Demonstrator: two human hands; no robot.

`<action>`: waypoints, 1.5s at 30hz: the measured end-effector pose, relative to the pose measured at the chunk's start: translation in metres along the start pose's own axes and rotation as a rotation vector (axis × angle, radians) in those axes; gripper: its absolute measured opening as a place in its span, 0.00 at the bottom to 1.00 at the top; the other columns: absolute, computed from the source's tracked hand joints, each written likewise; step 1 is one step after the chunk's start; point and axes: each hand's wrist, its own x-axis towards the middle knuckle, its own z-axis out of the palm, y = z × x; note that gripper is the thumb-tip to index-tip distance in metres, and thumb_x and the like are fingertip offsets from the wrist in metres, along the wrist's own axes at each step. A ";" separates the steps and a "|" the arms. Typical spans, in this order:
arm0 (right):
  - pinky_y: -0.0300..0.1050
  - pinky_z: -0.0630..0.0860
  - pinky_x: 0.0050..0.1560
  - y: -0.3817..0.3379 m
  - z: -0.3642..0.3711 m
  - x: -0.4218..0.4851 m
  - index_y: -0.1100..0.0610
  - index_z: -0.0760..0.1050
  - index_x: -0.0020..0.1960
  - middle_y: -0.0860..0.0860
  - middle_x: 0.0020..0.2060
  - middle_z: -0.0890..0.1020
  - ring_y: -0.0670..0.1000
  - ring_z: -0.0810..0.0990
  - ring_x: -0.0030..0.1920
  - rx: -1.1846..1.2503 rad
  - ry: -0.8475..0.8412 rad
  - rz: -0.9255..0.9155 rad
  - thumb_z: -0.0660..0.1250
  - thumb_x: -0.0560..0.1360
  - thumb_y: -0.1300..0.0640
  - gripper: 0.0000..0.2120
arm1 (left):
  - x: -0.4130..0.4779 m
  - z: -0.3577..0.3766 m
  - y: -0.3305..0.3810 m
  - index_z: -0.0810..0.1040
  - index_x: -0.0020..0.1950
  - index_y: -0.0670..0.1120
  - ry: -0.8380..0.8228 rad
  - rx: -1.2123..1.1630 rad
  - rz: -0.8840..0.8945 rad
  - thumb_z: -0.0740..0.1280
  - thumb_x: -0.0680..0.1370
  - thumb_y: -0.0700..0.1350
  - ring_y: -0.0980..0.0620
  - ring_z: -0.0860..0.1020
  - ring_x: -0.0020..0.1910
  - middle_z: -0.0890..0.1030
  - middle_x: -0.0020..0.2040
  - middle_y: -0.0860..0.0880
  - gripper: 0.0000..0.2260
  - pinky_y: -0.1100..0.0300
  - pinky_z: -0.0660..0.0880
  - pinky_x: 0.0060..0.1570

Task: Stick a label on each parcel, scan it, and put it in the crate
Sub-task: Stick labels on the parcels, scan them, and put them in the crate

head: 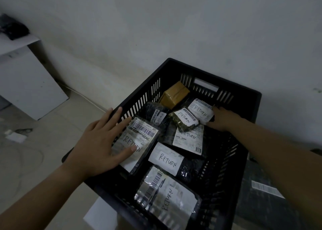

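Head view. Black slotted crate (226,82) is standing close to a pale wall. It is holding several wrapped parcels, each label hand-marked "RETURN", and a brown taped box (174,94) at the far end.

Left grip (102,142) is lying released, fingers straight and spread, pressing flat on a labelled parcel (139,137) that is leaning against the crate's left wall. The thumb is touching the label. Likely it is steadying the parcel so it is not sliding onto the others.

Right grip (222,120) is reaching into the far right corner and touching a small labelled parcel (201,112). Its fingers are hidden behind the parcel, so I cannot tell whether it is grasping. Probably it is placing or tidying.

Outside, just right of the crate, a dark barcoded parcel (266,189) is lying, seemingly awaiting its turn.
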 end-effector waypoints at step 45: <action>0.45 0.67 0.66 0.209 0.082 -0.065 0.62 0.62 0.76 0.61 0.73 0.68 0.61 0.70 0.70 0.260 -0.051 0.218 0.66 0.78 0.60 0.28 | 0.036 0.066 0.296 0.43 0.84 0.52 -0.145 -0.433 0.128 0.50 0.82 0.55 0.51 0.73 0.69 0.51 0.84 0.53 0.31 0.52 0.76 0.64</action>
